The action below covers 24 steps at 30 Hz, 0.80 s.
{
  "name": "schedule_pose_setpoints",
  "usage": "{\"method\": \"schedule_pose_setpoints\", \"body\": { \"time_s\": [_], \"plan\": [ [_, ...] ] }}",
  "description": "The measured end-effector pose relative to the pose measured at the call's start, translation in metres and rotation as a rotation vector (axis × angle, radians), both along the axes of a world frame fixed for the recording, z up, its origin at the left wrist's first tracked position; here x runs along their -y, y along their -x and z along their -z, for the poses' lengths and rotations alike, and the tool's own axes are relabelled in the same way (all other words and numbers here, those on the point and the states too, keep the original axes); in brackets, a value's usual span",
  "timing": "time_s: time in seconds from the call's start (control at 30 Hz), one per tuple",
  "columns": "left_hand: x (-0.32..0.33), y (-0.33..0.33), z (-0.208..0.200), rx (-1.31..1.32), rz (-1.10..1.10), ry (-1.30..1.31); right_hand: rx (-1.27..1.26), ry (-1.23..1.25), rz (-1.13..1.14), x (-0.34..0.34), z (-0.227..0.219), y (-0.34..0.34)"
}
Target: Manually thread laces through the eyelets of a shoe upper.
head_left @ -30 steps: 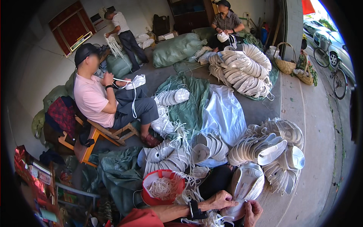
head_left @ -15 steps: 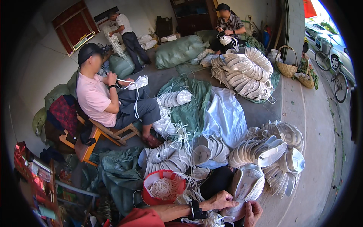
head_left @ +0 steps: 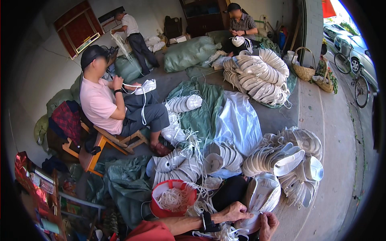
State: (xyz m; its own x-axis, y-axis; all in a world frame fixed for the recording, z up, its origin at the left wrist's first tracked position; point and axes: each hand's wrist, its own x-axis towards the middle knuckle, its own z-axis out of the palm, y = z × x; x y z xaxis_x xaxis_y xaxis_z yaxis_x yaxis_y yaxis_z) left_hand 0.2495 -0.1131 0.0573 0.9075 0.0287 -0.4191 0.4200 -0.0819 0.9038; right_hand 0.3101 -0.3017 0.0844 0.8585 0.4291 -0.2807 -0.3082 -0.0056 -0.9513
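Note:
A white shoe upper lies tilted over my dark-trousered leg at the lower right. My left hand, with a dark band at the wrist, comes in from the left and grips the upper's near part between thumb and fingers. Close beside it, my right hand is closed, its thumb and forefinger pinching what looks like a white shoelace at the upper's eyelet area. The fingertips of both hands almost meet. Loose white laces hang below my left wrist. To the left stands a red bucket holding many laces.
Stacked shoe uppers lie just beyond my hands; a larger heap is farther back. A seated co-worker in pink laces a white upper. Two more people work at the back. Green sacks and baskets stand around.
My hands stay almost where they were on the upper. The standing person at the back has shifted an arm and the hanging strands. The whole view has moved slightly.

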Motion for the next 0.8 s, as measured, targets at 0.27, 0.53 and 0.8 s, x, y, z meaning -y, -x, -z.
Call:
{"method": "schedule_pose_setpoints", "body": {
  "time_s": [0.27, 0.53, 0.8],
  "plan": [
    [0.002, 0.001, 0.008, 0.004, -0.016, -0.008, -0.002, 0.020, -0.010, 0.002, 0.003, -0.001],
    [0.001, 0.002, 0.011, 0.026, -0.012, -0.015, -0.004, -0.006, 0.005, -0.001, 0.003, 0.001],
    [0.002, 0.003, 0.012, 0.090, -0.024, -0.030, 0.009, -0.009, 0.021, -0.002, 0.003, 0.001]
  ]
}}
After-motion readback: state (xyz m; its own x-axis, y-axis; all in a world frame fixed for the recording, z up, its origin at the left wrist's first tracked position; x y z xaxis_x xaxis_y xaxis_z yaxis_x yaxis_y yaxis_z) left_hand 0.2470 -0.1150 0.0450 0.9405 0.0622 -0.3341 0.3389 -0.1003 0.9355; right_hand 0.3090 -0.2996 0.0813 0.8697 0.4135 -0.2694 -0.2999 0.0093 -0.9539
